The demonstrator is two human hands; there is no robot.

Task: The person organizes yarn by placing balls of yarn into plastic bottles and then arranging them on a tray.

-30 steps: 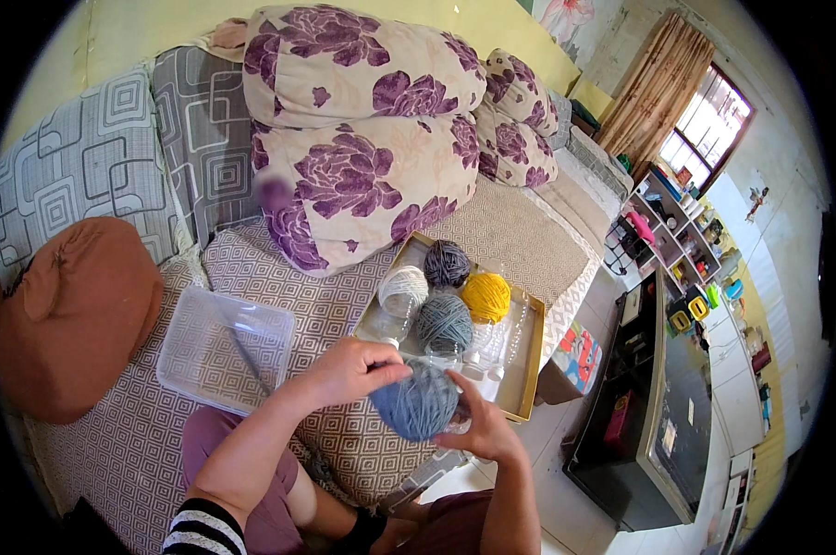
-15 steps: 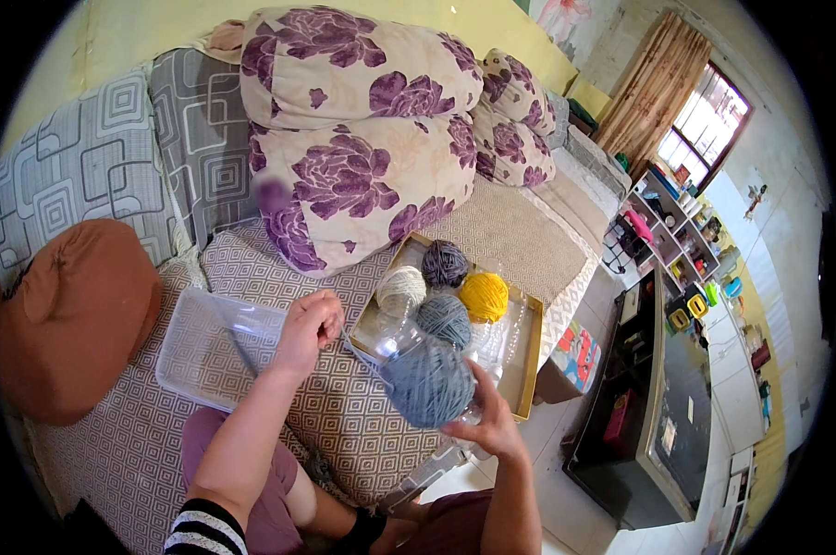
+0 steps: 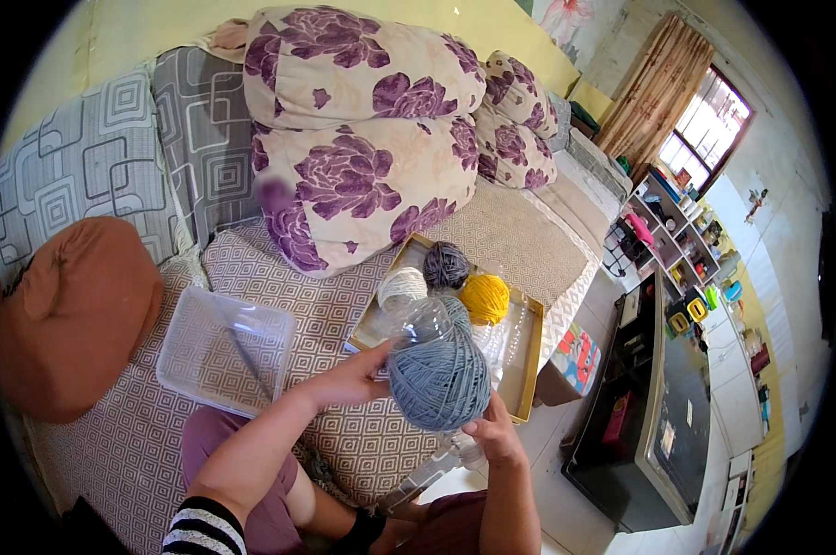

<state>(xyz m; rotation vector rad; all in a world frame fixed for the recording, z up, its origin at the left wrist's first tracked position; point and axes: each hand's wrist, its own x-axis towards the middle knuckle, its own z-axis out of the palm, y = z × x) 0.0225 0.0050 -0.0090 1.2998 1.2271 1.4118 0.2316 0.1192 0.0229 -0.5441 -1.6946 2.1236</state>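
We grasp the gray ball [image 3: 439, 381], thickly wound, between left fingers [image 3: 377, 357] and right fingers [image 3: 497, 412]; beyond them, the white ball [image 3: 402, 285] and yellow ball [image 3: 485, 298] sit wound. Any winding left, we cannot tell.

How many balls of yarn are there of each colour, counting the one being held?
Yellow ball: 1
Cream-white ball: 1
Dark grey ball: 1
Blue-grey: 2, the held ball and a rear ball, partly hidden behind it
Total: 5
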